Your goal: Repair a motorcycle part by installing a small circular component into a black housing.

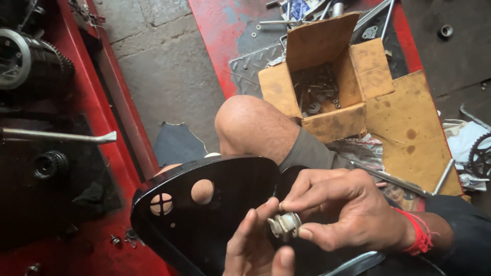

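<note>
Two hands point(353, 214) show, one black panel point(204, 209) with two round holes, one open cardboard box point(327, 82).

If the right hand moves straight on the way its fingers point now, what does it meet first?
The right hand points left, pinching a small metal fitting. Just past it are the left hand fingertips, then probably the black panel with holes; depth is unclear.

Right hand point(353, 214) wears red thread at the wrist, dark sleeve behind; bare knee, apparently grey shorts point(307, 151).
</note>
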